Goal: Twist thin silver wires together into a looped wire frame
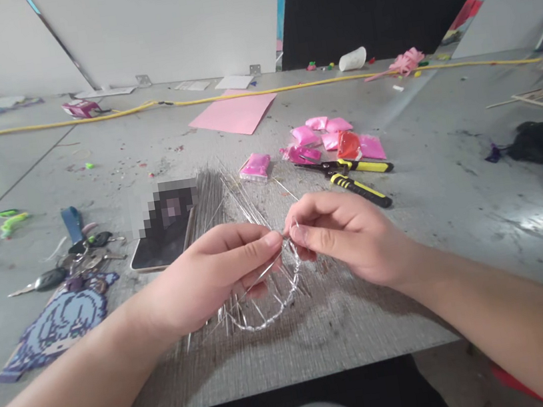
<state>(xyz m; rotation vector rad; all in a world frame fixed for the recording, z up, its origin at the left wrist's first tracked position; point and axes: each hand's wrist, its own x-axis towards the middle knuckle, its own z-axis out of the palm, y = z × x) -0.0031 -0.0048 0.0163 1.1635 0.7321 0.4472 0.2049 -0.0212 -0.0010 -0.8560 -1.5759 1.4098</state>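
Observation:
Between my hands hangs a curved strand of twisted silvery wire (pixel 285 304), bowed down toward the table's front. My left hand (pixel 231 259) pinches it near its upper end, thumb against the fingers. Close beside it, my right hand (pixel 339 231) is closed on the wire too, with a thin end poking up by its thumb. Behind and below my left hand lies a bundle of long straight metal wires (pixel 204 196), several spread loosely to the right. The exact spot where the fingertips grip is partly hidden.
Yellow-and-black pliers (pixel 360 184) lie beyond my right hand, near several pink packets (pixel 306 135). A phone (pixel 160 242), keys (pixel 47 280) and a blue pixel-pattern charm (pixel 65 320) lie to the left. A yellow cord (pixel 236 94) crosses the back; a pink sheet (pixel 236 112) lies before it.

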